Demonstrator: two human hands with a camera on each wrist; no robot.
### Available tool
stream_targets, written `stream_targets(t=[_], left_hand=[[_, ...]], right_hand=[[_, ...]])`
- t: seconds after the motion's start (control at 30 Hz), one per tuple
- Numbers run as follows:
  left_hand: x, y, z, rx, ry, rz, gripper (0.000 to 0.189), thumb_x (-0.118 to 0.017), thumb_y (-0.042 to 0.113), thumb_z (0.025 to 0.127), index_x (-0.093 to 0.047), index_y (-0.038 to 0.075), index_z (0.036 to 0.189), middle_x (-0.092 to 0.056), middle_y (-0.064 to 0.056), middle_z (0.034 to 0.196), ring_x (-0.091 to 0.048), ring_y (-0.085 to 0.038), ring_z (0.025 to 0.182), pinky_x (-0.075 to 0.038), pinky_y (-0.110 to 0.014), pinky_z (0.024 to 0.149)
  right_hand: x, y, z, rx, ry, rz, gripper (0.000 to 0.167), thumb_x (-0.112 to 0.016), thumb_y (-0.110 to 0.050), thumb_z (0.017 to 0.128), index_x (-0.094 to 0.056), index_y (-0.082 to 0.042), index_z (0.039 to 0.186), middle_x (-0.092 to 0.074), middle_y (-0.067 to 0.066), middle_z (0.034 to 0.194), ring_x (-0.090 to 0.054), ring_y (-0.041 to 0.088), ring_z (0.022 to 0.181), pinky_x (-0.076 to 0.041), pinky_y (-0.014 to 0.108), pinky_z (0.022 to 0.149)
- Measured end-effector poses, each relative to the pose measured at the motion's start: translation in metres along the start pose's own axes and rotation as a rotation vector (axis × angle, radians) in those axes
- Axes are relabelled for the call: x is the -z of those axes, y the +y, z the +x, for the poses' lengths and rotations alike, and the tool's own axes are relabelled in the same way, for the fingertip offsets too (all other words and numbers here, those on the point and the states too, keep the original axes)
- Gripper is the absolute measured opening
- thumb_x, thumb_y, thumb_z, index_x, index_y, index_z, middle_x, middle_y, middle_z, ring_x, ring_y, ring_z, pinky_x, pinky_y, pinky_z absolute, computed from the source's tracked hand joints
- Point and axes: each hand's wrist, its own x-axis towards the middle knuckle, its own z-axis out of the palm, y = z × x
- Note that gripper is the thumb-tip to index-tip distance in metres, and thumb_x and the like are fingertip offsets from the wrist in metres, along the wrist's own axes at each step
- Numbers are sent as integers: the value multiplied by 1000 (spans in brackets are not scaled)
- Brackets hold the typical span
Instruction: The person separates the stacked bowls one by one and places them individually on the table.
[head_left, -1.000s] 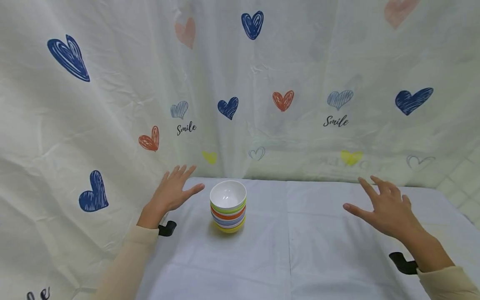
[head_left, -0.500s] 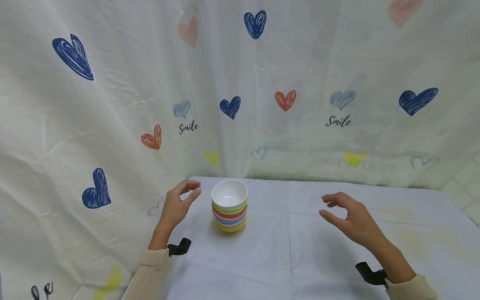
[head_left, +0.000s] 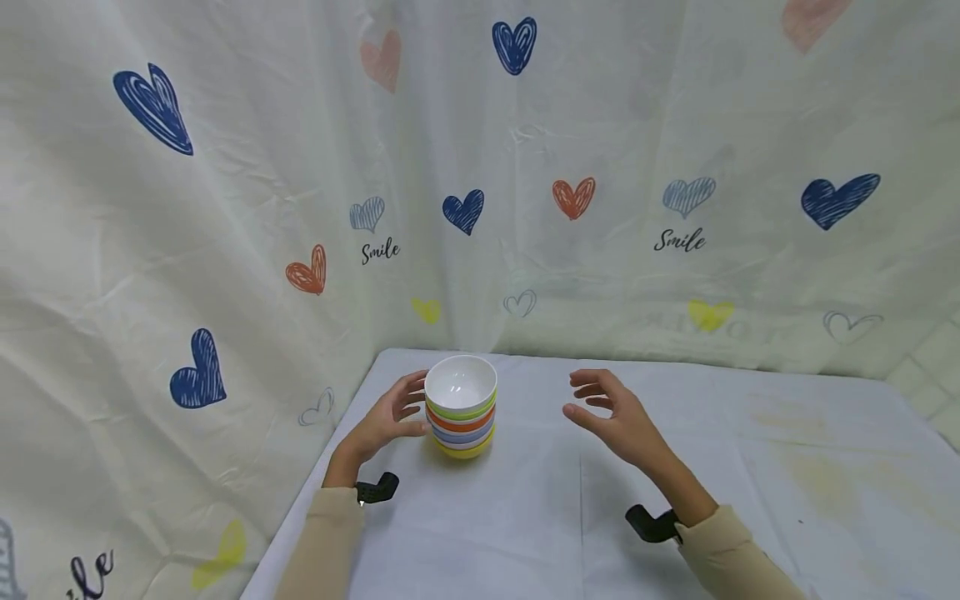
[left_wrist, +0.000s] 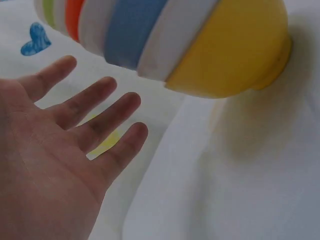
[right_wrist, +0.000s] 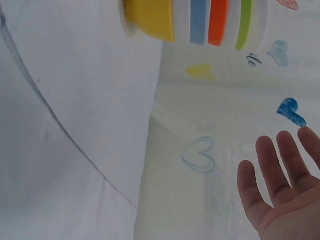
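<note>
A stack of nested bowls [head_left: 461,408], white inside with green, orange, blue and yellow outsides, stands upright on the white-covered table [head_left: 517,517]. Beside its left side is my left hand [head_left: 384,423], fingertips right at the bowls in the head view. In the left wrist view the left hand [left_wrist: 60,145] has its fingers spread below the bowls [left_wrist: 225,55], the yellow one lowest in the stack. My right hand [head_left: 615,417] hovers to the right of the stack, apart from it, fingers relaxed and holding nothing. The right wrist view shows the bowls [right_wrist: 150,20] beyond its spread fingers [right_wrist: 272,165].
Behind the table hangs a white curtain [head_left: 615,275] printed with hearts and "Smile". A tablecloth crease [head_left: 581,517] runs through the table's middle. Pale yellowish stains [head_left: 817,475] mark the right side. Black wrist devices [head_left: 651,525] sit on both wrists.
Both hands have come inward and lower, the left up to the stack's side, the right leftward toward it. Their spread fingers have relaxed into a curve. The bowls stay in place.
</note>
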Motion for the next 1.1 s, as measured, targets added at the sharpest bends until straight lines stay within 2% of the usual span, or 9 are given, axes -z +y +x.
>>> stream_targets(t=[0.1, 0.23, 0.53, 0.77, 0.93, 1.1], left_hand=[[-5, -11, 2, 19, -39, 21, 93, -83, 20, 83, -29, 22, 159, -38, -13, 161, -39, -40, 147, -29, -61, 122], [-11, -21, 4, 45, -54, 25, 98, -88, 20, 79, -30, 25, 158, -40, -9, 159, -44, -35, 144, -33, -56, 122], [-20, -39, 10, 84, -65, 22, 104, -93, 16, 74, -31, 31, 157, -48, 0, 155, -46, -27, 144, -36, -49, 121], [-24, -45, 12, 46, -67, 47, 100, -92, 13, 73, -36, 25, 155, -55, -5, 148, -50, -27, 140, -41, -44, 116], [-27, -49, 13, 62, -59, 82, 96, -93, 14, 74, -38, 23, 153, -58, -6, 144, -54, -23, 134, -42, -37, 115], [-31, -53, 13, 69, -62, 86, 95, -93, 13, 74, -38, 22, 152, -57, -5, 144, -55, -22, 133, -40, -37, 117]], right_hand=[[-14, -4, 10, -13, -28, 55, 57, -75, -33, 94, -50, -16, 142, -57, 7, 139, -57, 29, 128, -48, 54, 108], [-31, -11, 23, -51, -62, 107, 64, -77, -36, 92, -47, -15, 145, -54, 10, 145, -53, 34, 133, -45, 57, 111], [-66, -23, 45, -127, -147, 167, 77, -79, -39, 89, -40, -19, 152, -47, 7, 154, -47, 32, 141, -40, 54, 117], [-87, -28, 58, -111, -183, 230, 85, -81, -33, 87, -34, -16, 156, -43, 11, 157, -42, 40, 144, -38, 56, 118], [-97, -30, 66, -120, -200, 253, 89, -81, -30, 87, -30, -16, 158, -39, 10, 161, -42, 38, 144, -38, 57, 118], [-102, -34, 69, -137, -240, 262, 93, -81, -26, 87, -24, -13, 161, -32, 13, 165, -40, 40, 146, -38, 58, 117]])
